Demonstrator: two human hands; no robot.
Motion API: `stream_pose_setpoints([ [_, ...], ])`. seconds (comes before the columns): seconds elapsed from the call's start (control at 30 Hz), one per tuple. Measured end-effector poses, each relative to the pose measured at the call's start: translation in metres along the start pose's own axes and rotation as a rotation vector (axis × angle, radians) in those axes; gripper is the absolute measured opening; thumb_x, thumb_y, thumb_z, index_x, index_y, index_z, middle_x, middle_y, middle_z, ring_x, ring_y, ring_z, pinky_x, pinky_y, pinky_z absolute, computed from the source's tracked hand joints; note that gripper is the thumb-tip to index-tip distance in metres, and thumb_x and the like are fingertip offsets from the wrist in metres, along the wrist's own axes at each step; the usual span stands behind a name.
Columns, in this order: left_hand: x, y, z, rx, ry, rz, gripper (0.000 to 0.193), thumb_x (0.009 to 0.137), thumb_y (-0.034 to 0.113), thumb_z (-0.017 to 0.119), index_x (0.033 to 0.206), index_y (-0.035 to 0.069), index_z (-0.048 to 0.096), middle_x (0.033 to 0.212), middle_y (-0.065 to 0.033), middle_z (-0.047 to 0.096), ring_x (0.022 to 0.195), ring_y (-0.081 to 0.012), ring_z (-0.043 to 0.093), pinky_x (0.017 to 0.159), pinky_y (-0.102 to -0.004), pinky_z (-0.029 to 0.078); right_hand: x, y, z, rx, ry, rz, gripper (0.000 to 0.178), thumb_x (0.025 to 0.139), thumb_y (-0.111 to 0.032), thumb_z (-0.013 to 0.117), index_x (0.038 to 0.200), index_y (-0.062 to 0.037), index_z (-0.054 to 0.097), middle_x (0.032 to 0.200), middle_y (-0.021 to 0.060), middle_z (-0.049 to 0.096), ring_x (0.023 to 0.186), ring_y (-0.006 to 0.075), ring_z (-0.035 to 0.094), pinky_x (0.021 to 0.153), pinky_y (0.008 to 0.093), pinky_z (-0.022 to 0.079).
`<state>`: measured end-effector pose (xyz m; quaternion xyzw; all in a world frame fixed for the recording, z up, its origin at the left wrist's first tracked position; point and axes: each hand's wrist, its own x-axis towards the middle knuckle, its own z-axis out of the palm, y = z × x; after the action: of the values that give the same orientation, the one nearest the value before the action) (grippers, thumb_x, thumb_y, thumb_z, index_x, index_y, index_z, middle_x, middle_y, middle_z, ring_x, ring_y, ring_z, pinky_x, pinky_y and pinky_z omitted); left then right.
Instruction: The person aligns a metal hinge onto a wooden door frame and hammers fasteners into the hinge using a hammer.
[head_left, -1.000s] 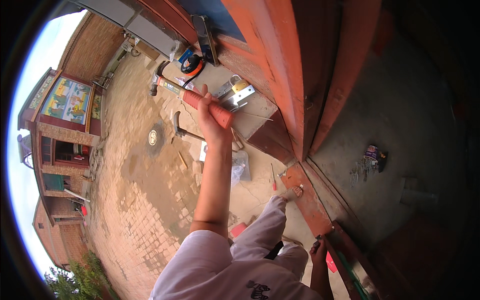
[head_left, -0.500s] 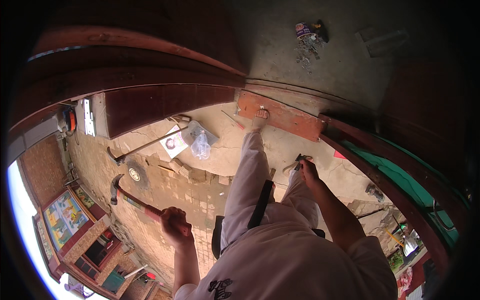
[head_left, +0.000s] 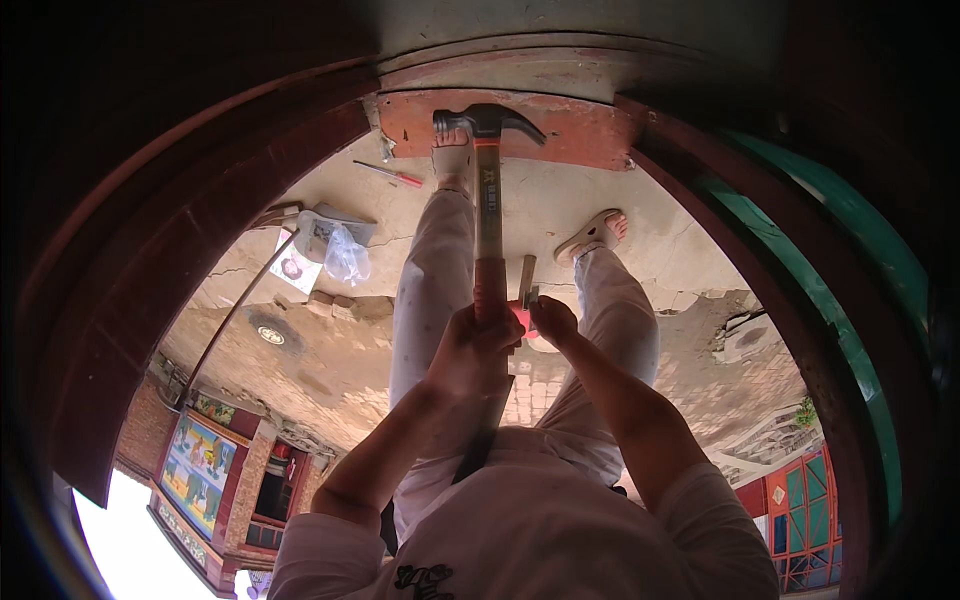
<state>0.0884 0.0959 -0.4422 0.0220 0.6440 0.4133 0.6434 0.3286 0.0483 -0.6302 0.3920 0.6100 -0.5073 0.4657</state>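
Note:
My left hand is wrapped round the lower handle of a claw hammer. The hammer stands away from my body, its dark head over the orange-red board and the claw pointing right. Close beside that grip is my right hand, its fingers pinched on a small dark metal piece whose kind I cannot make out. A red thing shows between the two hands, partly hidden. The orange-red board lies across the doorway, with my left foot at its near edge.
A red-handled screwdriver-like tool lies on the concrete left of my foot. Farther left are a clear plastic bag, a printed sheet and a long-handled tool. Dark red door leaves flank me, with green panels on the right.
The hammer has swung from the far left to the middle, upright before me. My right hand has come in beside it. My view has turned, and my right foot now shows farther forward.

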Motion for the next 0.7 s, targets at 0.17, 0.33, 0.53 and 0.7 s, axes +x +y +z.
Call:
stream_pose_setpoints([
  [0.17,0.1,-0.023,-0.019,0.117,-0.009,-0.111,0.016,0.081,0.014,0.059,0.071,0.003,0.055,0.066,-0.003,0.054,0.062,-0.0119,0.052,0.06,-0.0275,0.042,0.084,0.02,0.071,-0.047,0.037,0.046,0.049,0.086,-0.042,0.038,0.079,-0.0038,0.068,0.08,0.021,0.067,0.082,0.0388,0.064,0.076,0.0484,0.05],
  [0.33,0.135,-0.012,-0.038,0.071,-0.048,-0.195,0.006,0.078,0.003,0.06,0.084,0.003,0.059,0.076,-0.0111,0.058,0.065,-0.0234,0.059,0.056,-0.0319,0.047,0.148,0.035,0.112,0.008,-0.022,-0.046,0.036,0.087,-0.037,0.046,0.092,-0.0046,0.062,0.084,0.0164,0.067,0.082,0.0333,0.065,0.073,0.0472,0.051],
  [0.53,0.143,0.014,-0.038,-0.111,0.025,-0.359,0.008,0.081,0.002,0.062,0.088,-0.001,0.06,0.083,-0.0036,0.061,0.073,-0.0092,0.058,0.061,-0.0268,0.047,0.182,0.041,0.143,-0.045,-0.331,-0.006,0.045,0.085,-0.039,0.043,0.089,-0.0032,0.069,0.092,0.0188,0.068,0.09,0.0344,0.066,0.082,0.0439,0.051],
  [0.7,0.162,0.043,-0.037,-0.072,0.017,-0.63,0.032,0.075,-0.006,0.064,0.107,-0.005,0.057,0.094,-0.0091,0.063,0.083,-0.0118,0.061,0.064,-0.0224,0.049,0.195,0.025,0.131,-0.01,-0.489,-0.007,0.047,0.085,-0.039,0.04,0.095,-0.0043,0.07,0.102,0.0197,0.067,0.099,0.0335,0.064,0.086,0.0427,0.049],
])
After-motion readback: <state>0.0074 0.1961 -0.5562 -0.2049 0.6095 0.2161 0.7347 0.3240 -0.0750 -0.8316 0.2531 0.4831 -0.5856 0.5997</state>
